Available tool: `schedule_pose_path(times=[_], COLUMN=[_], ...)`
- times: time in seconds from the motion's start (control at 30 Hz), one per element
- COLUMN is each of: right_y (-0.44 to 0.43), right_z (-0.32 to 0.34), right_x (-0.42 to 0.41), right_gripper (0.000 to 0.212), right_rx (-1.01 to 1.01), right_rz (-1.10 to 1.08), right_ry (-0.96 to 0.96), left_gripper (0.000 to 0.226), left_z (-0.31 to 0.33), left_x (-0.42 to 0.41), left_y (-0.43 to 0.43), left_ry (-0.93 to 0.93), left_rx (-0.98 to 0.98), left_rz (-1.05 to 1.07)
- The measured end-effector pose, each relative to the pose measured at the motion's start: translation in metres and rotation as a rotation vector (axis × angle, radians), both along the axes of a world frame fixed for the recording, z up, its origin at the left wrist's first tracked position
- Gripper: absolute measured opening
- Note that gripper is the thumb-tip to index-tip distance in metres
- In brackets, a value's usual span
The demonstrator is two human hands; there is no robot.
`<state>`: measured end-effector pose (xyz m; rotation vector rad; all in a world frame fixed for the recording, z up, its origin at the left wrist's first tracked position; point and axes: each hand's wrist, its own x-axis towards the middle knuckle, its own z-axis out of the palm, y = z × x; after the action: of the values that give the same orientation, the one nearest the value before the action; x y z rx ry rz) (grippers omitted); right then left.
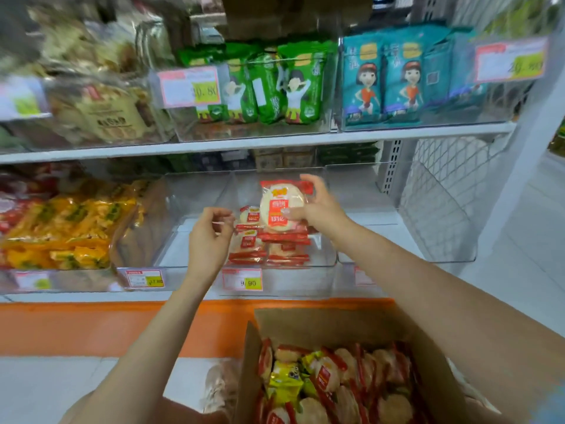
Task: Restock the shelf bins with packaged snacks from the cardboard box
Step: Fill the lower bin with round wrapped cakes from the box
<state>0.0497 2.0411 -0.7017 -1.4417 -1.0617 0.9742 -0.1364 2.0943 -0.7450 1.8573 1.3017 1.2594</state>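
1. Right hand (318, 206): thumb and fingers grip a round cracker packet (282, 206), held upright above the stack.
2. Stacked packets (269, 249): red-and-white, lying flat inside the clear bin (293, 278) on the lower shelf.
3. Left hand (211, 240): fingers curled, at the left edge of the stack; whether it pinches a packet cannot be told.
4. Cardboard box (336, 322): open, below the shelf on the right, filled with more red packets and a few yellow ones.
5. Price tag (242, 280): fixed to the bin's front.
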Motion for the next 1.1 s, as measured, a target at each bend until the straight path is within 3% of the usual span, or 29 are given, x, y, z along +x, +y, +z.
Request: schedule_pose_path(times=[0.13,0.23,0.27,0.37,0.43,0.5,0.57,0.63,0.7,0.73,0.83,0.93,1.1], right_y=[0.059,0.070,0.070,0.072,0.074,0.075,0.075,0.078,0.076,0.075,0.071,0.072,0.080], right_z=[-0.031,-0.044,-0.048,-0.060,-0.064,-0.067,-0.072,-0.075,-0.069,-0.066,-0.062,-0.067,-0.061], right_x=[-0.014,-0.023,-0.026,-0.029,-0.033,-0.039,-0.045,-0.046,-0.041,-0.037,-0.032,-0.031,-0.018], right_gripper=[0.061,0.017,0.011,0.014,0.023,0.018,0.017,0.037,0.040,0.039,0.040,0.043,0.024], right_rx=[-0.315,-0.566,-0.650,-0.762,-0.773,-0.750,-0.729,-0.683,-0.603,-0.566,-0.589,-0.629,-0.583], right_rz=[0.008,0.095,0.140,0.223,0.248,0.273,0.290,0.327,0.332,0.330,0.447,0.578,0.388], right_ry=[-0.063,0.047,0.066,0.120,0.160,0.151,0.058,-0.215,-0.480,-0.511,-0.443,-0.502,-0.440], left_gripper=[0.010,0.012,0.013,0.013,0.013,0.013,0.012,0.012,0.012,0.012,0.011,0.010,0.010], left_z=[-0.009,-0.010,-0.009,-0.006,-0.004,-0.003,-0.002,-0.003,-0.004,-0.003,-0.003,-0.003,-0.013], left_x=[-0.005,-0.006,-0.006,-0.005,-0.005,-0.006,-0.006,-0.007,-0.007,-0.007,-0.004,-0.004,-0.004], left_y=[0.021,0.032,0.035,0.042,0.044,0.045,0.045,0.046,0.046,0.045,0.041,0.041,0.044], left_ry=[0.096,0.123,0.120,0.106,0.098,0.098,0.096,0.102,0.109,0.117,0.141,0.220,0.319], left_rx=[0.064,0.092,0.095,0.098,0.106,0.114,0.117,0.120,0.125,0.130,0.151,0.156,0.059], left_rz=[0.059,0.077,0.079,0.073,0.071,0.070,0.071,0.078,0.079,0.077,0.069,0.029,-0.142])
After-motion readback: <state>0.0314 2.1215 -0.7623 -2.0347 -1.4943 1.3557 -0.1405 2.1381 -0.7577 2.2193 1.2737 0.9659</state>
